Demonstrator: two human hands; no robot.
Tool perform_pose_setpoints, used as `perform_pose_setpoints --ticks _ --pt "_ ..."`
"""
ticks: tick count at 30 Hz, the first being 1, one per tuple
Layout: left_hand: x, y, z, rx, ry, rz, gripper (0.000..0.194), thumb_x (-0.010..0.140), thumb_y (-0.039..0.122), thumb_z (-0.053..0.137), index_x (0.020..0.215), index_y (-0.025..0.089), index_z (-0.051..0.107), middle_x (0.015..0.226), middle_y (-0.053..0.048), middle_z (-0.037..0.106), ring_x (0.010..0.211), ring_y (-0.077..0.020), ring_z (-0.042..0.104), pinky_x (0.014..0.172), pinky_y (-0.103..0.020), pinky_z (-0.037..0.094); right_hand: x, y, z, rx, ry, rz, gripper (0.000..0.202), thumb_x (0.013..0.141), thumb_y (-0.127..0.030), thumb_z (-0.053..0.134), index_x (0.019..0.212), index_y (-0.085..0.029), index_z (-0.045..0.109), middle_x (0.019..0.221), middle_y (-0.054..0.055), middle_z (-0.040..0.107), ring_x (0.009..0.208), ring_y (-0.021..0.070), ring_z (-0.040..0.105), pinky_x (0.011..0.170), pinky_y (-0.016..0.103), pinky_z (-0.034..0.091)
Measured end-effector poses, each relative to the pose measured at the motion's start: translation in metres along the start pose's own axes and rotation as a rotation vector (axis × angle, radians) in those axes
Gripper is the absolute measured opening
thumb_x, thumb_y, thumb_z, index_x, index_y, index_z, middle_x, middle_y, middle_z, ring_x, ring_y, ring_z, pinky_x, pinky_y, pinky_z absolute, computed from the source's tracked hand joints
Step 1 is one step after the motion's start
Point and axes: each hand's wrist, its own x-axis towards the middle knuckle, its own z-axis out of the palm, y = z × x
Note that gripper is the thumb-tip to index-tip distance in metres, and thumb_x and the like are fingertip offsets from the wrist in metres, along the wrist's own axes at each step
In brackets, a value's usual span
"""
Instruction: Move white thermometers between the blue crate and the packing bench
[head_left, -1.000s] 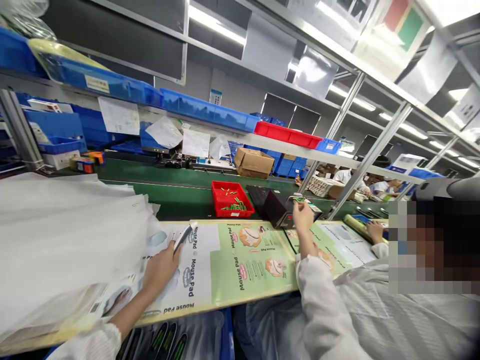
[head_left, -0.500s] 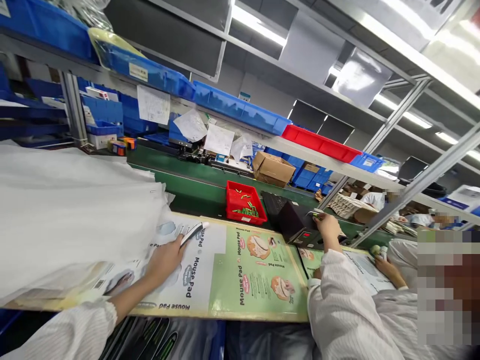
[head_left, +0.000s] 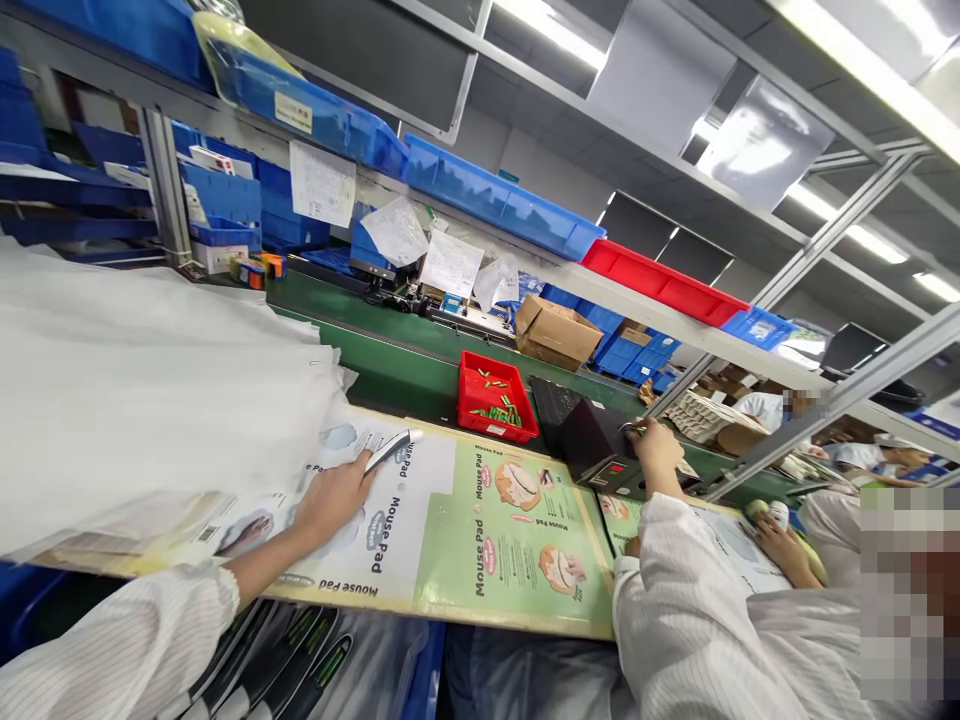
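Note:
My left hand [head_left: 337,500] is closed around a slim black-and-white handheld device [head_left: 390,452], held above the printed sheets with its white tip pointing right. My right hand [head_left: 657,455] reaches to the upper right side of a black box [head_left: 600,445] with a small lit red display. The fingers of that hand are pinched together. What lies between them is too small to make out. Left of the box stands a red tray [head_left: 471,392] with several small green cylindrical pieces [head_left: 501,412] in it.
Mouse pad packaging sheets [head_left: 457,560] cover the worktop. White foam sheets [head_left: 150,400] are piled at left. Below the edge, a bin holds several black devices [head_left: 300,655]. A co-worker's hand [head_left: 784,550] is at right. A green conveyor [head_left: 397,370] runs behind.
The view has shifted slightly, so the shelf and background sit a little further right. My left hand still holds the device, and my right hand stays at the black box.

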Motion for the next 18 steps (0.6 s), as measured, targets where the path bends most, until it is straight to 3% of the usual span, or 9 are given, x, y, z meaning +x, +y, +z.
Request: perform_pose_setpoints --ticks 8,13,16,18 --pt "0.000 -0.002 0.005 -0.039 0.030 0.010 0.049 0.117 0.047 0.027 0.138 0.017 0.060 0.098 -0.016 0.082 0.089 -0.0399 0.081 0.079 -0.043 0.057 0.000 0.003 0.013 -0.213 0.083 -0.186 0.034 0.111 -0.025 0.052 0.126 -0.014 0.080 0.121 0.024 0.077 0.121 0.0322 0.072 0.088 0.038 0.054" --pt "0.004 -0.003 0.005 -0.058 0.004 0.023 0.049 0.117 0.049 0.028 0.136 0.018 0.060 0.098 -0.017 0.083 0.090 -0.0413 0.080 0.082 -0.046 0.057 -0.009 0.007 -0.003 -0.156 0.111 -0.248 0.036 0.113 -0.026 0.049 0.127 -0.015 0.080 0.122 0.020 0.076 0.102 0.0263 0.074 0.080 0.033 0.050" --pt "0.008 -0.001 0.002 -0.076 -0.003 -0.016 0.048 0.117 0.049 0.030 0.139 0.018 0.060 0.100 -0.018 0.083 0.093 -0.0397 0.080 0.086 -0.045 0.057 -0.019 -0.013 -0.025 0.065 0.300 -0.189 0.039 0.113 -0.034 0.052 0.129 -0.012 0.080 0.123 0.022 0.077 0.101 0.0293 0.074 0.082 0.036 0.051" --pt "0.002 0.004 -0.003 -0.135 -0.030 -0.068 0.044 0.117 0.043 0.034 0.141 0.018 0.061 0.104 -0.018 0.083 0.098 -0.0374 0.080 0.088 -0.044 0.056 -0.043 -0.046 -0.036 0.303 0.473 -0.190 0.049 0.113 -0.040 0.047 0.129 -0.008 0.081 0.115 0.025 0.078 0.100 0.0340 0.074 0.085 0.043 0.052"
